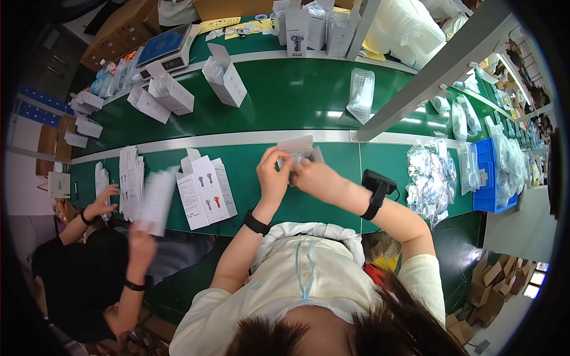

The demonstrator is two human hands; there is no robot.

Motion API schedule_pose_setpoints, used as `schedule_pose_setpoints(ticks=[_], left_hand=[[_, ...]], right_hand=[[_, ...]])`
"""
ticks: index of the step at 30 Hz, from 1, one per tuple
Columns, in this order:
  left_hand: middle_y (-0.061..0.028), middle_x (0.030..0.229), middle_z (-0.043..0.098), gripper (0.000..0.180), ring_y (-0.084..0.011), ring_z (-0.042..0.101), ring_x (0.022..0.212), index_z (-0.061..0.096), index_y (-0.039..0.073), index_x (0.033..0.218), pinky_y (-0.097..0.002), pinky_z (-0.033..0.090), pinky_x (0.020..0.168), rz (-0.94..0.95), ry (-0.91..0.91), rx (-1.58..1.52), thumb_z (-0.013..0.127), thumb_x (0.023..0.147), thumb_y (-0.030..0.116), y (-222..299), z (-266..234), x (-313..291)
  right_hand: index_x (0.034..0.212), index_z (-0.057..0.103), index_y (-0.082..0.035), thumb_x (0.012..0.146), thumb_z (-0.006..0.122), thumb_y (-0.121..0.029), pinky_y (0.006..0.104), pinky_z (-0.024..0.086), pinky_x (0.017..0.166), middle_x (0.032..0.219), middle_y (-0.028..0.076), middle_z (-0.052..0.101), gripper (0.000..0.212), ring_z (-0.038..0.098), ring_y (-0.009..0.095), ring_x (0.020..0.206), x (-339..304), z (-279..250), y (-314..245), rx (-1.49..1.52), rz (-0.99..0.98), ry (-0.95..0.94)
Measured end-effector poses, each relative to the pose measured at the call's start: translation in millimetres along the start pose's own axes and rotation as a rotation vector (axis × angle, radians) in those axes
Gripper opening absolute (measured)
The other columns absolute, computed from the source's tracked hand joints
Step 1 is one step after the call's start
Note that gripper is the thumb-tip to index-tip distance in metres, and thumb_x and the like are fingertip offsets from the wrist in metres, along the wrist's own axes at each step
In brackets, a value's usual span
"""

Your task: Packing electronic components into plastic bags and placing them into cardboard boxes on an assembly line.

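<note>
In front of my chest, a small white box (295, 143) stands with its top flap up. My left hand (273, 179) is closed at its left side, thumb and fingertips at the opening. My right hand (320, 181) reaches over from the right, its fingers curled down at the mouth of the box. Clear plastic wrapping (297, 158) shows between the two hands; what lies deeper is hidden by my fingers. Left of my hands, several flat-sided white printed boxes (205, 193) stand together.
A co-worker (77, 279) at the left handles a blurred white carton (157, 202). Filled open boxes (224, 82) and a bubble-wrapped item (360, 95) stand across the green bench. To the right lie a heap of silvery packets (431, 178) and a blue bin (488, 178); a metal post (415, 89) slants above.
</note>
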State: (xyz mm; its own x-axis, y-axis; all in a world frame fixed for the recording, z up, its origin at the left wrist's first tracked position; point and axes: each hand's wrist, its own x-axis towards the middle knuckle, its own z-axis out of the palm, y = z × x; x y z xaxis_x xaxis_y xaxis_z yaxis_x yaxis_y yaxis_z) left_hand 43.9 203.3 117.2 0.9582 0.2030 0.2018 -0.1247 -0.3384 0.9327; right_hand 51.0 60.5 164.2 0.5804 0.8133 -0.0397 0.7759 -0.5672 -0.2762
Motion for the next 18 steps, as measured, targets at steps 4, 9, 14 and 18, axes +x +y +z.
schedule_pose_setpoints(ticks=[4,9,14,18], left_hand=[[-0.0082,0.082,0.058,0.010,-0.0197,0.054,0.067,0.055,0.001,0.072,-0.0271,0.041,0.057,-0.059,0.000,-0.016,0.064,0.067,-0.001,0.3,-8.6,1.5],[-0.0082,0.083,0.058,0.010,-0.0179,0.054,0.068,0.055,0.001,0.074,-0.0266,0.040,0.057,0.007,0.063,-0.048,0.063,0.069,-0.002,-3.5,1.0,-4.6],[-0.0093,0.087,0.057,0.009,-0.0187,0.056,0.072,0.055,0.001,0.077,-0.0259,0.042,0.060,0.005,0.088,-0.034,0.062,0.071,0.000,-1.0,4.6,-2.2],[-0.0126,0.100,0.054,0.023,-0.0246,0.055,0.089,0.053,0.002,0.093,-0.0306,0.045,0.073,0.028,0.038,-0.143,0.064,0.073,0.007,-1.9,-12.9,-3.5]], right_hand=[[0.084,0.057,-0.005,0.065,0.062,-0.007,0.0358,0.046,0.070,0.080,0.007,0.056,0.019,0.053,0.026,0.087,-2.5,-4.7,0.1,0.171,-0.021,0.363],[0.089,0.055,-0.008,0.065,0.068,-0.016,0.0427,0.041,0.081,0.082,0.005,0.056,0.028,0.052,0.024,0.087,-26.6,0.1,6.9,0.019,0.047,0.411],[0.094,0.057,-0.008,0.062,0.071,-0.018,0.0489,0.033,0.091,0.086,0.005,0.058,0.036,0.052,0.024,0.093,-25.9,21.8,-9.7,-0.010,0.179,0.258],[0.105,0.055,-0.008,0.059,0.075,-0.022,0.0501,0.028,0.096,0.102,0.009,0.056,0.053,0.048,0.027,0.104,-28.8,21.3,-0.2,0.094,0.088,0.360]])
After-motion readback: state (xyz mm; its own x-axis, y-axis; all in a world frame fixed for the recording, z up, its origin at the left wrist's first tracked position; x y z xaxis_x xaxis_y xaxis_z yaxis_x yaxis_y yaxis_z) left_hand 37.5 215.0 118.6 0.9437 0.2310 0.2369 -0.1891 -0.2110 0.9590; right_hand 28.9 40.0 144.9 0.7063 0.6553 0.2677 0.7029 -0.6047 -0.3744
